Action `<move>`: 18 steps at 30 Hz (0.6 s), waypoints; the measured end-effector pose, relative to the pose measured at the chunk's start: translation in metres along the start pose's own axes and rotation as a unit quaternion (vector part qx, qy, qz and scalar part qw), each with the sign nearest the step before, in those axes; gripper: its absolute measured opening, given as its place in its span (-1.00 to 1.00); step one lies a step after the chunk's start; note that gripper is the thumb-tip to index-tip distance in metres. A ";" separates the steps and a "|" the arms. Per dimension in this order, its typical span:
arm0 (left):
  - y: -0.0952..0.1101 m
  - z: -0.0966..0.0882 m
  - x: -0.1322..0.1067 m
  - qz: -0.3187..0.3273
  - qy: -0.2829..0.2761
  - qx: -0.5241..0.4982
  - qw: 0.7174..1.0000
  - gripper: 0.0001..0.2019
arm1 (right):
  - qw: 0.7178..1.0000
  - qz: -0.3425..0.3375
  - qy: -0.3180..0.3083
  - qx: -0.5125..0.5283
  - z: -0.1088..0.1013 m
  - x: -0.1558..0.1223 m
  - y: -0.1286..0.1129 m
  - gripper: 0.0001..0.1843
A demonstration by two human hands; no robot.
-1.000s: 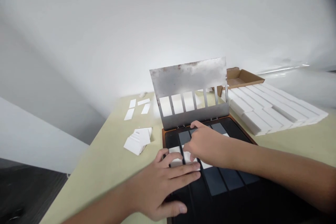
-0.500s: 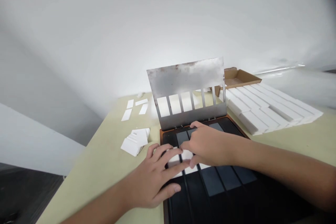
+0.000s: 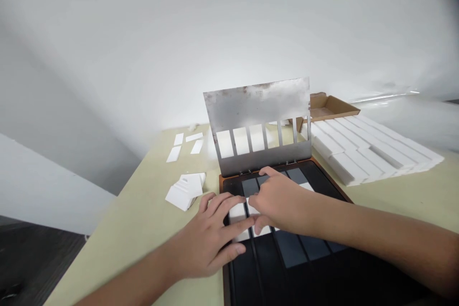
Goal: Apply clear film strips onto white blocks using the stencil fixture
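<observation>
A black slotted tray with a brown rim (image 3: 315, 179) lies on the pale table, and its grey metal lid with a row of cut-out windows (image 3: 258, 122) stands raised at the back. My left hand (image 3: 210, 239) rests flat on the tray's left slots, fingers spread, touching a white rectangular piece (image 3: 237, 211). My right hand (image 3: 278, 198) comes in from the right, fingers curled down onto a second white piece (image 3: 252, 208) in the neighbouring slot. Whether it grips that piece is hidden.
A loose pile of white pieces (image 3: 185, 190) lies left of the tray, with a few single pieces (image 3: 174, 153) farther back. Rows of stacked white pieces (image 3: 366, 146) and an open cardboard box (image 3: 328, 105) sit at the right. The table's left edge (image 3: 107, 229) drops off.
My left hand has slid a little left and back along the tray, its fingers now over the left white piece. My right hand has stayed almost in place.
</observation>
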State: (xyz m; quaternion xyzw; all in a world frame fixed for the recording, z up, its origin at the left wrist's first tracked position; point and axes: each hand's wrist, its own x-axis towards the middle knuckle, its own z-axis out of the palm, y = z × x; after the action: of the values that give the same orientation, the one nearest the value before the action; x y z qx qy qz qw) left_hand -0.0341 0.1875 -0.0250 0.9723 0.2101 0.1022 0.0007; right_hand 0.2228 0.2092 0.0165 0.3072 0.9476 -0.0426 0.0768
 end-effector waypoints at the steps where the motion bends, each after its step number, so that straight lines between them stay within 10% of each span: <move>1: 0.000 0.000 -0.001 0.002 0.017 -0.006 1.000 -0.51 | 1.000 -0.004 -0.001 -0.004 0.001 0.000 0.001 -0.79; 8: -0.004 0.002 -0.005 0.066 0.219 -0.034 0.973 -0.73 | 1.000 -0.011 -0.028 -0.001 -0.004 -0.002 0.003 -0.70; 18: 0.006 -0.014 0.008 0.159 -0.037 -0.039 0.986 -0.31 | 0.997 0.003 -0.078 0.004 -0.016 -0.001 -0.002 -0.62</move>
State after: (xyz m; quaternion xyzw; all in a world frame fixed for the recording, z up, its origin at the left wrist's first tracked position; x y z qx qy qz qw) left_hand -0.0270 0.1850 -0.0099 0.9957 0.0491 0.0731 0.0299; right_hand 0.2202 0.2091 0.0328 0.3061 0.9375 -0.0705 0.1496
